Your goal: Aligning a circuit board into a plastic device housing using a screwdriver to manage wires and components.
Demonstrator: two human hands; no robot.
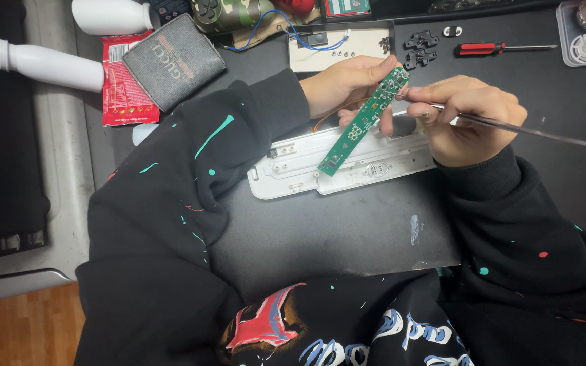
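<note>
Green and thin, the circuit board (364,120) sits between both hands, just above the white plastic shell (334,163). The left hand (344,85) pinches its top end, fingers closed on it. The right hand (462,118) is closed around long metal tweezers (523,129), their tip touching the board. The board looks light, stiff and easy to break, so hold its edges. Farther off lies a red screwdriver (493,48).

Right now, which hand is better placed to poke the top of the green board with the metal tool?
Probably the right hand: it holds the metal tool, tip at the green board. The left hand is busy gripping that board.
</note>
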